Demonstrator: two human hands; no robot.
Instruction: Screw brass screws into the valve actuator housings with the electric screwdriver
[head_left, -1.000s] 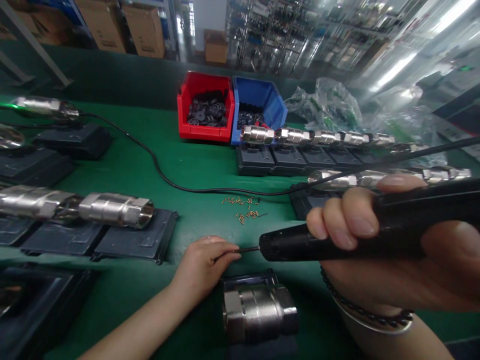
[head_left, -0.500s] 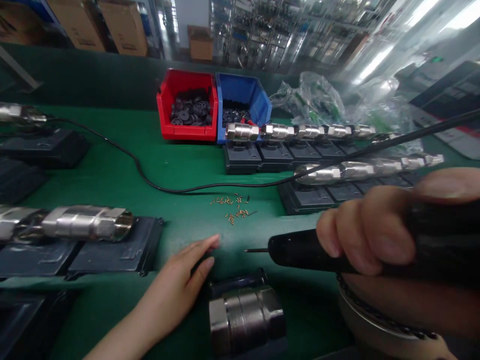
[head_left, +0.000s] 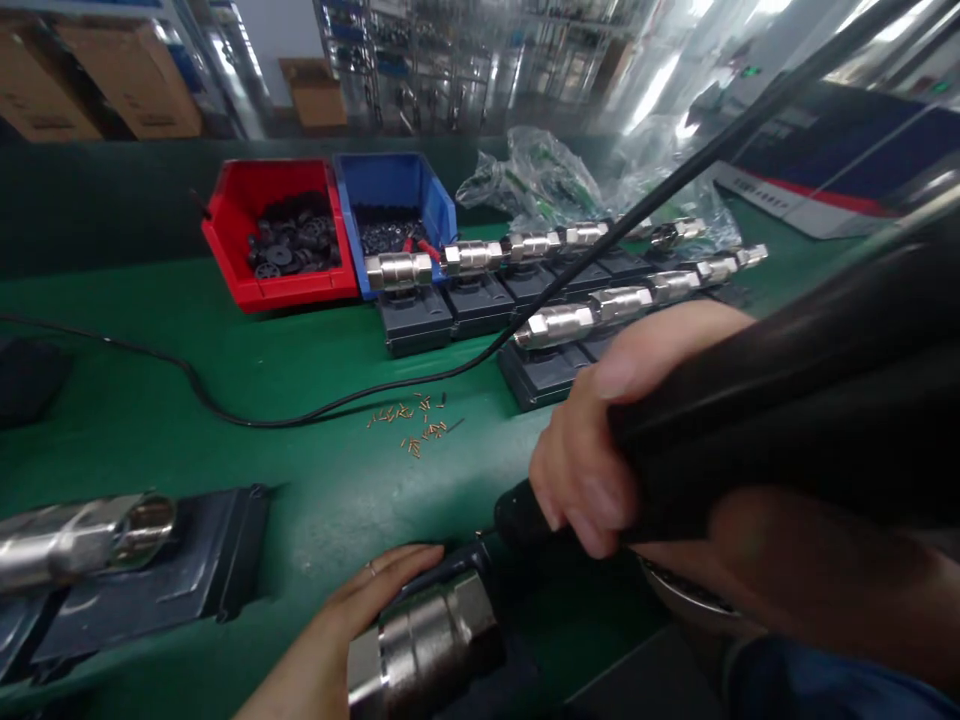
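My right hand is wrapped round a black electric screwdriver, whose tip points down-left at the front of the green bench. Just below the tip stands a dark base with a silver metal fitting on it. My left hand lies flat against the left side of that fitting, fingers stretched out. A small scatter of brass screws lies on the mat beyond the tip.
A red bin and a blue bin with dark parts stand at the back. Two rows of finished fittings on dark bases run to the right. A black cable crosses the mat. Another fitting on bases lies left.
My left hand let go of the screwdriver tip, opened, and came to rest on the metal fitting. The screwdriver swung down toward the fitting, and the view shifted right.
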